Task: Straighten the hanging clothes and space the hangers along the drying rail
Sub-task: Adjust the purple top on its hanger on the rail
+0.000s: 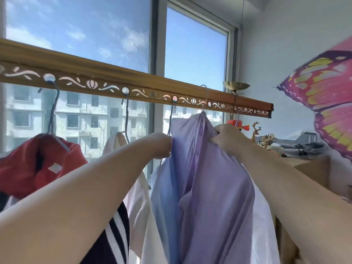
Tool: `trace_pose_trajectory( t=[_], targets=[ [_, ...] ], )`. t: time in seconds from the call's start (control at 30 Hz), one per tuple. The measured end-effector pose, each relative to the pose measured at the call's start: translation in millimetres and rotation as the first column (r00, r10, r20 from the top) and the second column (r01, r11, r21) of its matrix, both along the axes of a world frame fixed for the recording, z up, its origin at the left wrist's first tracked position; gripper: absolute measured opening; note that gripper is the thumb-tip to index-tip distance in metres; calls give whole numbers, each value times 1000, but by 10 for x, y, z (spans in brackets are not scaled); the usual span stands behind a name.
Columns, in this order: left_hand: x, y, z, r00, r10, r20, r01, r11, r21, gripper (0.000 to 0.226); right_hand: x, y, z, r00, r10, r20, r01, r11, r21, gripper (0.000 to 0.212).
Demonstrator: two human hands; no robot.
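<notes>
A gold drying rail (133, 80) with a row of round holes slants down from upper left to right. Blue wire hangers hook into the holes. A lilac shirt (213, 183) hangs from a hanger near the rail's right end, over a light blue garment (163, 191). My left hand (162, 145) grips the lilac shirt's left shoulder edge. My right hand (226, 138) pinches its right shoulder. A red top (38, 164) hangs at the left, a white garment (137, 187) between them, and a dark striped one (118, 229) lower down.
A window with a grey frame (159, 54) stands behind the rail, buildings beyond it. A pink butterfly kite (327, 96) is on the right wall. Gold deer figures (256, 130) and a red toy (236, 123) sit on a shelf at right.
</notes>
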State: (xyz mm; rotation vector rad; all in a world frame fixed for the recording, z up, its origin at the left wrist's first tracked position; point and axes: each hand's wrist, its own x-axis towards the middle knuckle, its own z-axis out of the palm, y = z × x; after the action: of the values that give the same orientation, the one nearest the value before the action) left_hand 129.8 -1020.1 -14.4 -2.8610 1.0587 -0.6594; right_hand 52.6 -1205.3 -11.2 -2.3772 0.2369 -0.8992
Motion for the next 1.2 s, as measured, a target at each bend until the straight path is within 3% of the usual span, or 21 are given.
trace_pose_trajectory(
  t=[0.1, 0.2, 0.3, 0.43, 0.53, 0.63, 0.73, 0.77, 0.87, 0.93, 1.03, 1.1, 1.2],
  targets=[
    [45, -35, -3, 997, 19, 70, -12, 995, -99, 33, -25, -190, -76, 996, -85, -38, 85, 996, -15, 14],
    [-22, -185, 60, 989, -69, 132, 102, 960, -262, 25, -107, -326, -166, 995, -99, 1, 99, 995, 24, 13],
    [-212, -466, 98, 986, -159, 57, 168, 952, -254, 29, -225, -447, -185, 995, -96, 20, 97, 995, -11, 14],
    [-306, -857, 66, 969, -106, -224, 41, 960, -277, 48, -451, -520, -118, 992, -115, 51, 121, 984, -132, 33],
    [-269, -1076, 54, 981, -1, -192, -58, 952, -300, 72, -672, -640, -72, 988, -139, 73, 151, 970, -191, 49],
    [-172, -1157, 73, 970, 103, -220, -135, 981, -140, 84, -882, -770, -53, 986, -151, 64, 160, 968, -191, 52],
    [-208, -1188, 44, 987, 113, -114, -109, 993, 40, 61, -1043, -922, -102, 982, -184, 36, 188, 964, -189, 51],
    [-246, -1177, 33, 992, 95, -83, -93, 995, 28, 57, -1084, -974, -124, 983, -182, 20, 182, 966, -183, 48],
    [-281, -1212, -9, 987, -120, -108, 104, 984, -143, 69, -1184, -1091, -170, 990, -135, -31, 128, 977, -172, 40],
    [-359, -1310, -40, 956, -273, -110, 250, 949, -191, 61, -1222, -1142, -188, 996, -84, -35, 76, 982, -175, 41],
    [-439, -1468, -106, 918, -359, -165, 295, 901, -318, 24, -1264, -1197, -215, 1000, -6, -31, 2, 989, -145, 41],
    [-465, -1485, -156, 892, -407, -195, 314, 871, -378, 25, -1288, -1258, -240, 999, 46, -6, -46, 997, -55, 37],
    [-431, -1500, -214, 887, -402, -226, 311, 884, -349, 26, -1314, -1371, -239, 994, 71, 79, -81, 987, 137, 24]
  ],
)
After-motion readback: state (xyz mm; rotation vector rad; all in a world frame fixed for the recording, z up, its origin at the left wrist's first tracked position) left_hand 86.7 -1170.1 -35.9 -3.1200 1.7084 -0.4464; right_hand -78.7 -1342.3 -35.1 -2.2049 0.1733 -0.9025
